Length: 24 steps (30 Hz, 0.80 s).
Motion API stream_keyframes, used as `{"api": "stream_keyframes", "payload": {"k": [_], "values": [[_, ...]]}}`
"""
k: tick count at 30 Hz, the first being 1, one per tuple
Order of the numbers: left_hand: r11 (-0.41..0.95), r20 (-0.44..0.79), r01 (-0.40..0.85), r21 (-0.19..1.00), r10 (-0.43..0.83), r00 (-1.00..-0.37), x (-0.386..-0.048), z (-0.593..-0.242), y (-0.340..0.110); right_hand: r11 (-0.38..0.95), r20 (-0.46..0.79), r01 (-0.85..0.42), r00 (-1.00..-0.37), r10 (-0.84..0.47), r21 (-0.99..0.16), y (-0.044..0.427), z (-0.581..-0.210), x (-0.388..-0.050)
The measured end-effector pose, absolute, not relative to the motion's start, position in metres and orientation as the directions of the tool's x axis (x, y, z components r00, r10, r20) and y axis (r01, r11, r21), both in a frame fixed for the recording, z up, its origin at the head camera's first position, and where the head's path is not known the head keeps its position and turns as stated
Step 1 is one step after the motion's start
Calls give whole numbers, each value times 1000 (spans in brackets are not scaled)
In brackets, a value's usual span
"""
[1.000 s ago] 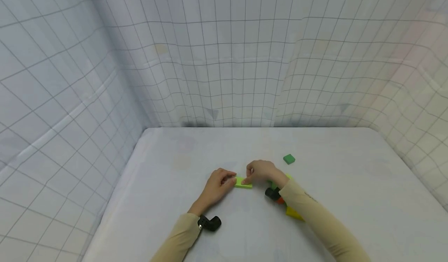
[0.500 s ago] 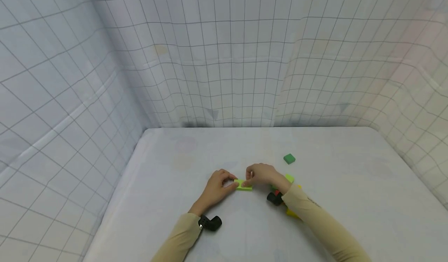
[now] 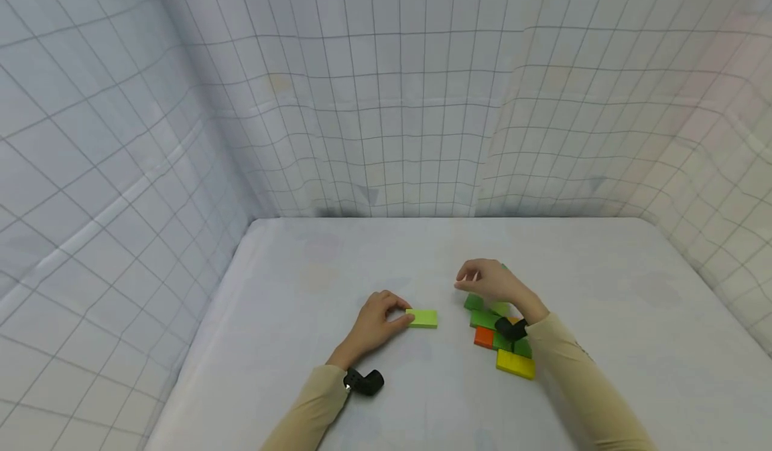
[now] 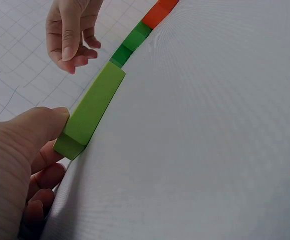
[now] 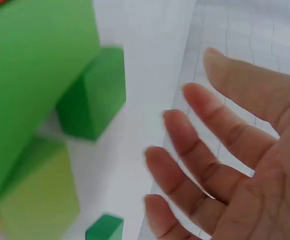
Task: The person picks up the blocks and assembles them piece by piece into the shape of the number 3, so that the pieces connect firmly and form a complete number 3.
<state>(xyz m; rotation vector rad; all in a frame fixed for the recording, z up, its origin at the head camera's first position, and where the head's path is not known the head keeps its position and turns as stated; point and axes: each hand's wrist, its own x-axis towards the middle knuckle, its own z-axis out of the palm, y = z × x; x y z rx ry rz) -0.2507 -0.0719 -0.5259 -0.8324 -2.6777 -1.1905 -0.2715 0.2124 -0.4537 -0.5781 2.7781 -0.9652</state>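
On the white table lies a flat lime-green block (image 3: 424, 318); my left hand (image 3: 375, 322) pinches its left end between thumb and fingers. The left wrist view shows the thumb on the near end of the block (image 4: 96, 106). My right hand (image 3: 490, 281) hovers above the group of blocks, its fingers loosely bent and holding nothing. In the right wrist view that hand (image 5: 234, 145) has its fingers spread, beside a dark green block (image 5: 97, 92). Under the right hand and wrist are green blocks (image 3: 482, 319), a red-orange block (image 3: 484, 337) and a yellow block (image 3: 515, 364), partly covered.
A small green block (image 5: 105, 228) lies apart from the others in the right wrist view, mostly hidden by the right hand in the head view. White cloth with a grid pattern (image 3: 410, 102) stands behind and at both sides of the table (image 3: 289, 290).
My right hand has let go of the lime-green block and moved right and away from me, over the group, uncovering more blocks. The left hand has stayed on its block.
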Motion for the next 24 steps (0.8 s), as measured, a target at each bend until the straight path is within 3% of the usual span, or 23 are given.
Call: {"api": "stream_keyframes", "payload": {"k": [9,24], "values": [[544,302,527,653,451,-840,-252,-529,-72,772,-184,-197,-908,-376,-604,238,-459,-269],[551,289,517,655,450,-845,-252,-528,-72,719,-163,-205,-899,-407,-664,227,-471,-274]]}}
